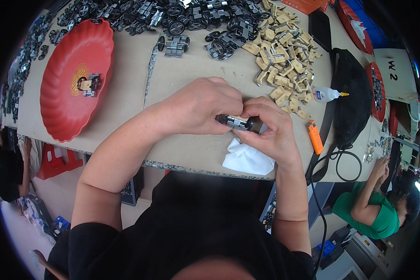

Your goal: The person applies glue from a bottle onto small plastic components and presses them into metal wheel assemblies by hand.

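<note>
Both hands meet over the worktop [126, 107], just above a white cloth [246, 158]. The left hand [200, 107] and the right hand [270, 128] are closed, pinching a small black and silver wheeled part [238, 122] between their fingers. A red tray [74, 46] lies far left of the cloth, an orange lighter [315, 136] just right.

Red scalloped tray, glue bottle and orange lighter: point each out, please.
Red scalloped tray [65, 107]: head view, bare part of its floor below the small wheeled piece.
Glue bottle [325, 94]: head view, middle of its white body.
Orange lighter [315, 137]: head view, middle of its orange casing.
</note>
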Available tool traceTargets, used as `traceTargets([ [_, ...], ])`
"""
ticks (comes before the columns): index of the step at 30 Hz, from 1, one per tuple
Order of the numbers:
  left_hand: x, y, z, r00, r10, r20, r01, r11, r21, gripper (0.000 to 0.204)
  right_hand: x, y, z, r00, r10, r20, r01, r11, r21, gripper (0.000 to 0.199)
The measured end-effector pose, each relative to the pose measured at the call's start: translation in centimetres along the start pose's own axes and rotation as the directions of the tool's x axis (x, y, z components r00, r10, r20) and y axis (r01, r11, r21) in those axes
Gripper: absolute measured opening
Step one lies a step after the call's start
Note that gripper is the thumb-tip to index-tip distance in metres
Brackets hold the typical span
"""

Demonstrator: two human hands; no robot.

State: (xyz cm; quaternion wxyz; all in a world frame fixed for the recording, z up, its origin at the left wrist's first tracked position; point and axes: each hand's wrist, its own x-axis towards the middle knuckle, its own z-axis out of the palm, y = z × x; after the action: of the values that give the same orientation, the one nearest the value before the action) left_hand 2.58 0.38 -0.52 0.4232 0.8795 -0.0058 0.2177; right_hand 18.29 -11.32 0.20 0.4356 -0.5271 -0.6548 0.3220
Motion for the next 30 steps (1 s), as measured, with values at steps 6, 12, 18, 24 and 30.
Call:
traceTargets([
  [6,0.1,0.2,-0.5,1.000,0.021,-0.010,-0.021,0.999,0.032,0.025,0.3,-0.2,-0.2,0.998,-0.058,-0.020,0.057,0.998,-0.024,0.025],
  [12,0.2,1.1,-0.5,0.993,-0.032,-0.116,0.044,0.993,0.111,0.027,0.0,-0.1,0.1,0.989,-0.019,-0.147,0.022,1.000,0.014,0.026],
  [18,0.3,1.2,-0.2,0.973,0.009,-0.231,0.059,0.956,0.286,0.027,0.3,0.3,0.5,0.965,-0.008,-0.261,-0.003,0.999,-0.041,0.038],
  [24,0.5,1.3,-0.2,0.932,0.182,-0.313,-0.001,0.865,0.502,0.033,0.9,-1.5,-0.1,0.858,0.513,0.016,-0.288,0.455,0.843,0.029],
  [30,0.7,1.8,0.3,0.948,0.186,-0.257,-0.019,0.842,0.539,0.034,1.0,-0.7,0.3,0.856,0.517,0.030,-0.326,0.494,0.806,0.022],
])
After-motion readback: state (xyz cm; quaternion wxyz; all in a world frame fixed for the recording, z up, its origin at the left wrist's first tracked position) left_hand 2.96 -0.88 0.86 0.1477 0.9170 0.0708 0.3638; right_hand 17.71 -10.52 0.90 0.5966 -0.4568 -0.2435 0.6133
